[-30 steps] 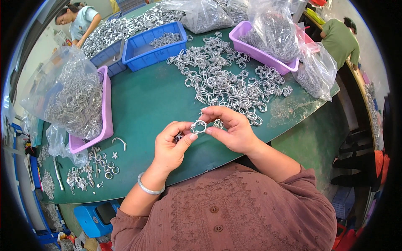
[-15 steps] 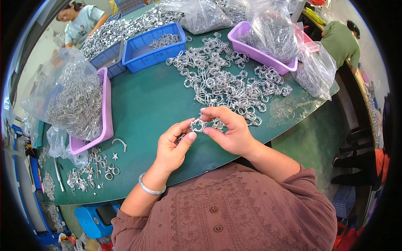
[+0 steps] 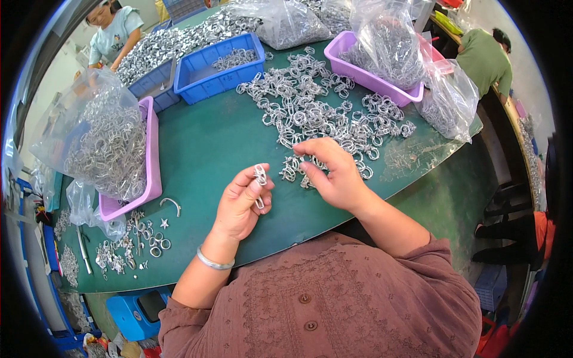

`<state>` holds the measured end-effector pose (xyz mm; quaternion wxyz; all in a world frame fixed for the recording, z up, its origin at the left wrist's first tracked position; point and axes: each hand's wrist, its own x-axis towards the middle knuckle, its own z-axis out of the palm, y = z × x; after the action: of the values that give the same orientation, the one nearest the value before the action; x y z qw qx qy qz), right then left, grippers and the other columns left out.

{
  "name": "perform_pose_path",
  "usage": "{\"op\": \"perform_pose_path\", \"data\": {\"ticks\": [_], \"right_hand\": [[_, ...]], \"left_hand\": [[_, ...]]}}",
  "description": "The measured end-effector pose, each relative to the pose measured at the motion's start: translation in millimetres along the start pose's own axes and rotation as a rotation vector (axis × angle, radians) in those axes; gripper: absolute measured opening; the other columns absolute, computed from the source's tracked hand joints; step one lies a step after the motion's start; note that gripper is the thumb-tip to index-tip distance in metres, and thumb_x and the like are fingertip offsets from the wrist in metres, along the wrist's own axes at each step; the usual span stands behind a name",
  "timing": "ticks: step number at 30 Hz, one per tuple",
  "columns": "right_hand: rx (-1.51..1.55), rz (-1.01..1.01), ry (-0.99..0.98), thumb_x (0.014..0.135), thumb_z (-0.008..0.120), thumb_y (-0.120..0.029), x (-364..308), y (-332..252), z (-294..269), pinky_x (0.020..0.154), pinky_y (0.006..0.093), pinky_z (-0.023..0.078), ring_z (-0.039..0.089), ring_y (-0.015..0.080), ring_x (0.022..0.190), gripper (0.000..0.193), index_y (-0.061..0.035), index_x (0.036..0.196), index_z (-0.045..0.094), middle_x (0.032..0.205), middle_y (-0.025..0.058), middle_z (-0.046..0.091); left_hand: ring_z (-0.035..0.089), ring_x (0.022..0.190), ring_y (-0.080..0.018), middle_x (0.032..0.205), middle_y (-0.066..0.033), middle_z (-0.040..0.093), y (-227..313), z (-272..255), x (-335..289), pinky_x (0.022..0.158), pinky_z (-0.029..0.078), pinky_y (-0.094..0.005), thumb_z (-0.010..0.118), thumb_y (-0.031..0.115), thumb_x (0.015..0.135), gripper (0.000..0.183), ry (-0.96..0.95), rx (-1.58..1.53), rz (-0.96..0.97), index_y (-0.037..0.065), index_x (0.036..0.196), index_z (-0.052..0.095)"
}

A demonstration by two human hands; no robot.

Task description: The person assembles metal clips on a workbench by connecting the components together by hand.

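My left hand [image 3: 240, 203] is closed on silver metal rings [image 3: 260, 175]. One sits between thumb and forefinger, and part of another shows lower down by the curled fingers. To its right, my right hand [image 3: 334, 173] has thumb and forefinger apart with nothing visible between them. Its fingertips are over a small cluster of rings [image 3: 290, 169] at the near edge of a loose heap of silver rings [image 3: 310, 110]. Whether the fingertips touch any ring I cannot tell.
Ring-filled clear bags rest in a pink tray [image 3: 154, 161] at left and a purple tray [image 3: 382, 88] at right. A blue bin [image 3: 194, 89] stands far back. Loose small parts [image 3: 122, 253] lie front left on the green table [image 3: 203, 137]. Two other people are farther off.
My hands have drawn apart. The left has moved slightly left with rings in it; the right has let go of the ring and shifted slightly right, toward the heap.
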<state>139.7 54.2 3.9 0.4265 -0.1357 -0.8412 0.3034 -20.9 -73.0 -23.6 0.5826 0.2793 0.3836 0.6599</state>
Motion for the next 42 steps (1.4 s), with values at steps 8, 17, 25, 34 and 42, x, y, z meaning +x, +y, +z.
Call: {"op": "perform_pose_path", "data": {"ticks": [8,17,25,34,42], "right_hand": [[-0.422,-0.079,-0.317,0.065,0.068,-0.019,3.9,2.6,4.5,0.085,0.0394,0.031,0.042,0.0277,0.101,0.025,-0.0054,0.084,0.060,0.103,0.0093,0.050],[-0.398,0.014,-0.316,0.064,0.066,-0.012,1.7,8.7,16.7,0.087,0.0399,0.030,0.042,0.0251,0.103,0.014,-0.0063,0.077,0.062,0.102,0.0052,0.052],[0.066,0.252,-0.237,0.069,0.064,-0.012,3.2,9.5,12.9,0.084,0.0366,0.036,0.048,0.0245,0.096,0.009,-0.0048,0.074,0.061,0.095,0.0076,0.057],[0.429,0.433,-0.257,0.076,0.059,-0.010,8.1,-1.8,12.9,0.071,0.0266,0.043,0.055,0.0147,0.081,0.010,-0.0013,0.080,0.061,0.091,0.0064,0.058],[0.545,0.540,-0.268,0.079,0.056,-0.009,4.9,-7.5,9.7,0.063,0.0220,0.041,0.050,0.0070,0.072,0.013,0.0000,0.087,0.061,0.080,0.0022,0.058]], "left_hand": [[0.054,0.085,-0.0240,0.113,-0.0138,0.050,8.3,-13.6,4.1,0.060,0.047,-0.0297,0.046,0.026,0.083,0.038,-0.091,-0.415,0.011,0.006,0.116,0.045],[0.053,0.071,-0.0163,0.086,-0.0081,0.055,4.0,-22.8,3.7,0.045,0.040,-0.0194,0.047,0.025,0.087,0.026,0.094,-0.358,-0.101,0.003,0.097,0.056],[0.045,0.056,-0.0040,0.071,0.0018,0.051,5.5,6.5,-0.4,0.043,0.034,-0.0152,0.058,0.015,0.081,0.024,0.216,0.200,-0.140,0.005,0.102,0.054],[0.042,0.054,-0.0046,0.069,0.0023,0.050,6.6,9.1,-4.4,0.045,0.032,-0.0158,0.055,0.015,0.084,0.016,0.155,0.171,-0.127,0.004,0.095,0.058],[0.046,0.055,-0.0046,0.070,0.0019,0.053,7.4,5.9,-5.2,0.045,0.034,-0.0161,0.057,0.017,0.083,0.016,0.135,0.086,-0.136,0.005,0.094,0.059]]}}
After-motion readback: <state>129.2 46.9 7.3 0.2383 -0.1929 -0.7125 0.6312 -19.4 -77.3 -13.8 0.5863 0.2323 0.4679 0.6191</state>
